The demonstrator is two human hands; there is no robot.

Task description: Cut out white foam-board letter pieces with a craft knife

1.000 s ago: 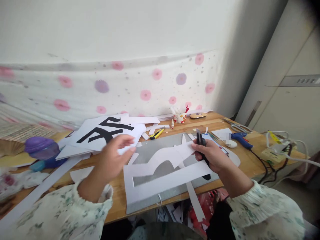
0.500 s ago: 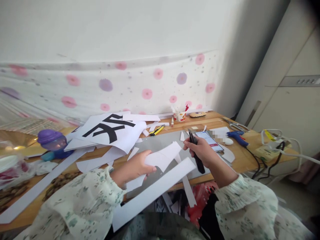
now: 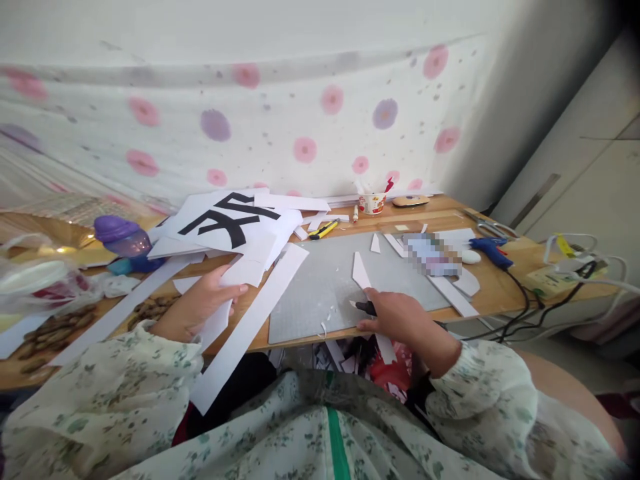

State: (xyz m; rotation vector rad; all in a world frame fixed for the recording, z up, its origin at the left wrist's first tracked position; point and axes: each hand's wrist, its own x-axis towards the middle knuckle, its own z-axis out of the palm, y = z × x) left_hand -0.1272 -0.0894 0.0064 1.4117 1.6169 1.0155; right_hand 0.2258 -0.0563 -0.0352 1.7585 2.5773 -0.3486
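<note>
My left hand [image 3: 197, 308] is closed on white cut-out card pieces [image 3: 250, 263], held left of the grey cutting mat [image 3: 315, 293]. Just right of that hand, a long white strip [image 3: 250, 327] slants over the table's front edge. My right hand [image 3: 407, 323] is low over the mat's front edge, wrapped round a black craft knife [image 3: 367, 307] whose blade points left. Most of the knife's handle is hidden by the hand. A narrow pointed white strip [image 3: 360, 270] lies at my right fingers. White shavings [image 3: 325, 323] and a small triangular scrap [image 3: 375, 243] rest on the mat.
Sheets with a black printed character [image 3: 230, 220] lie at the back left, near a yellow utility knife [image 3: 325, 230]. A phone [image 3: 434, 255], a blue glue gun [image 3: 493, 251], scissors [image 3: 490, 225] and cables are at right. A purple-lidded bottle [image 3: 123, 237] stands left.
My left hand has moved left with the white pieces, off the mat. My right hand has lowered the craft knife to the mat's front edge. The view has tilted down.
</note>
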